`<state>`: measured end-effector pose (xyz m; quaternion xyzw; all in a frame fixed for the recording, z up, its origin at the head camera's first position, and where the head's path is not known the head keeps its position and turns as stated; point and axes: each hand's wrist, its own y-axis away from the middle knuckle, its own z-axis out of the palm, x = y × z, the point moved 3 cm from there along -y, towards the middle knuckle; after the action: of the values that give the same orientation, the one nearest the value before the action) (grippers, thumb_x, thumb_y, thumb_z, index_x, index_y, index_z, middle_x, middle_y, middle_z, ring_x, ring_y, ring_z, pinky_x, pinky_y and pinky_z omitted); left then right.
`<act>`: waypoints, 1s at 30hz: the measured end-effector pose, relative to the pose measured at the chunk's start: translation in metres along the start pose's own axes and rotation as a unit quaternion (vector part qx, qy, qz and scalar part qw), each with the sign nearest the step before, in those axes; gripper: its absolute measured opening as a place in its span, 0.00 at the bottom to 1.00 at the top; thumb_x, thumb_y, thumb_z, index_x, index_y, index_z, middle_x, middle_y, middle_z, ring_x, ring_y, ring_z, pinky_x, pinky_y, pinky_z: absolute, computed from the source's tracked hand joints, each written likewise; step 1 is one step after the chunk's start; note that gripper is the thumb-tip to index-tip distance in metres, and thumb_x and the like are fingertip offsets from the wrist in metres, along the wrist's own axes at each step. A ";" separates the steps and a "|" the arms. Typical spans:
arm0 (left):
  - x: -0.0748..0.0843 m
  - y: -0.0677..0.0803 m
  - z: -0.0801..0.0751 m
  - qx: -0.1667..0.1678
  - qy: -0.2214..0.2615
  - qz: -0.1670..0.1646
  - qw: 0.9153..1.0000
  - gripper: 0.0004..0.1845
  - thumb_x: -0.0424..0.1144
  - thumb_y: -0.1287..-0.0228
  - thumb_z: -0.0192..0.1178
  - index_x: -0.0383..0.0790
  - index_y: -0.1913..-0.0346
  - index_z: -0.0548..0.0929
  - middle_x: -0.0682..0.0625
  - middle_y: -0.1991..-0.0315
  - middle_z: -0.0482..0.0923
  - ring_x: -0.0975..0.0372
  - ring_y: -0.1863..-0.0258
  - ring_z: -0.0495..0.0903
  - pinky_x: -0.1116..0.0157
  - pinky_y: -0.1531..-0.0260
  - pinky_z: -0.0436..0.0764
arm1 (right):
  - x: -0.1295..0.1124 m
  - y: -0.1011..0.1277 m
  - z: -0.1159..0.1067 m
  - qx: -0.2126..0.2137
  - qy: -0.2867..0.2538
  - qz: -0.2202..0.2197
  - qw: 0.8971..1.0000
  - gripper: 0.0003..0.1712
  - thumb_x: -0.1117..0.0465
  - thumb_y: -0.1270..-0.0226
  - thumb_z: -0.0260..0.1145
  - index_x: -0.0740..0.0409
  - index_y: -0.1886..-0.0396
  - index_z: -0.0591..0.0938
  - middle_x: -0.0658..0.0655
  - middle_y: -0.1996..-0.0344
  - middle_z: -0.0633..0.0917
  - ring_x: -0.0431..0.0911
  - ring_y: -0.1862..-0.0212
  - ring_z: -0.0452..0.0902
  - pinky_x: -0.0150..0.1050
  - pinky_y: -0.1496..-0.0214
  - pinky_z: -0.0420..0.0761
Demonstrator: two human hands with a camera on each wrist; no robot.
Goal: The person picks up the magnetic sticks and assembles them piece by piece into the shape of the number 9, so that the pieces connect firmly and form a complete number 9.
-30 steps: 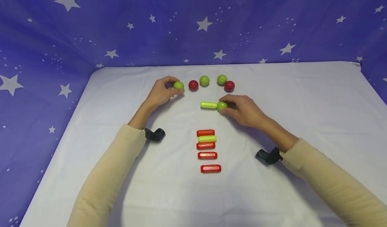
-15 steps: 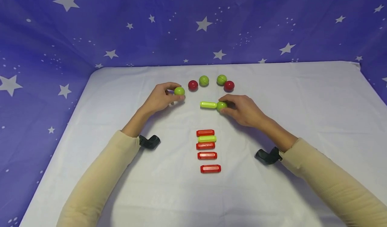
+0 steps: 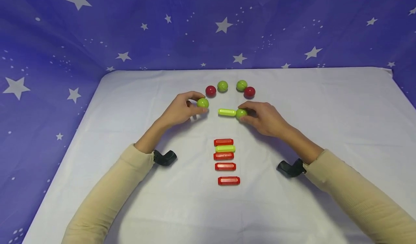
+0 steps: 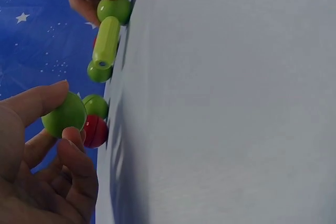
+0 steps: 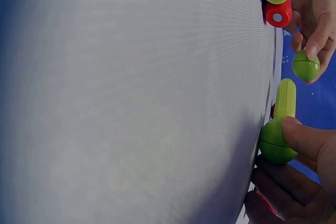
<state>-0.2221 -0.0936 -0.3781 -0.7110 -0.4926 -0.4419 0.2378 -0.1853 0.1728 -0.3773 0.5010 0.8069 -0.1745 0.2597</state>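
My left hand (image 3: 182,108) pinches a green ball (image 3: 203,103) between thumb and fingers, just left of the free end of a yellow-green rod (image 3: 226,112). That rod's other end meets a second green ball (image 3: 241,114), which my right hand (image 3: 264,119) grips between thumb and fingers. In the left wrist view the rod (image 4: 106,43) points its round end, with a small disc in it, toward the left hand's ball (image 4: 64,115). The right wrist view has the rod (image 5: 285,98) joined to the right hand's ball (image 5: 277,141) close over the white cloth.
Behind the hands lie a red ball (image 3: 211,91), a green ball (image 3: 222,86), another green ball (image 3: 242,85) and another red ball (image 3: 249,92). Nearer, several red rods (image 3: 229,181) and one yellow-green rod (image 3: 225,148) lie in a column. A blue starry curtain (image 3: 182,27) stands behind the table.
My left hand has brought its green ball toward me and to the right, away from the back row and closer to the rod. The right hand keeps its place with its ball and rod.
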 end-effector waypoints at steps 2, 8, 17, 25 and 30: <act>-0.001 0.000 0.003 -0.006 -0.002 0.002 1.000 0.25 0.41 0.39 0.69 0.40 0.40 0.78 0.46 0.46 0.76 0.54 0.71 0.78 0.63 0.76 0.77 | 0.000 0.000 0.000 0.000 -0.001 0.001 1.000 0.21 0.64 0.35 0.70 0.62 0.43 0.81 0.60 0.50 0.84 0.53 0.48 0.77 0.53 0.41 0.72; -0.003 0.000 0.010 -0.022 -0.009 0.004 1.000 0.23 0.39 0.39 0.70 0.39 0.42 0.79 0.46 0.48 0.77 0.56 0.72 0.78 0.64 0.75 0.78 | 0.000 0.000 0.000 -0.002 0.000 0.003 1.000 0.21 0.64 0.35 0.70 0.62 0.43 0.81 0.60 0.50 0.84 0.54 0.47 0.77 0.53 0.40 0.72; 0.000 -0.001 0.018 -0.032 -0.018 0.006 0.999 0.23 0.39 0.40 0.71 0.39 0.43 0.80 0.47 0.50 0.78 0.58 0.72 0.74 0.66 0.76 0.75 | 0.000 -0.001 0.000 -0.003 0.001 0.000 1.000 0.21 0.64 0.35 0.70 0.62 0.43 0.81 0.61 0.50 0.84 0.54 0.46 0.77 0.53 0.39 0.71; 0.002 -0.003 0.025 -0.043 -0.032 0.017 0.998 0.24 0.40 0.41 0.72 0.40 0.42 0.80 0.48 0.49 0.78 0.58 0.71 0.74 0.66 0.75 0.75 | 0.001 -0.001 0.000 0.001 0.001 -0.008 1.000 0.21 0.64 0.36 0.70 0.62 0.43 0.81 0.60 0.50 0.84 0.55 0.45 0.77 0.54 0.39 0.71; 0.003 -0.003 0.027 -0.042 -0.037 0.018 0.998 0.23 0.39 0.42 0.72 0.40 0.43 0.80 0.48 0.49 0.79 0.58 0.72 0.74 0.65 0.75 0.75 | 0.001 -0.001 0.000 0.002 0.002 -0.011 1.000 0.21 0.64 0.36 0.71 0.63 0.44 0.81 0.60 0.50 0.84 0.54 0.46 0.77 0.53 0.39 0.71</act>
<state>-0.2136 -0.0702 -0.3897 -0.7450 -0.4692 -0.4311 0.1977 -0.1863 0.1732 -0.3779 0.4929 0.8125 -0.1783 0.2551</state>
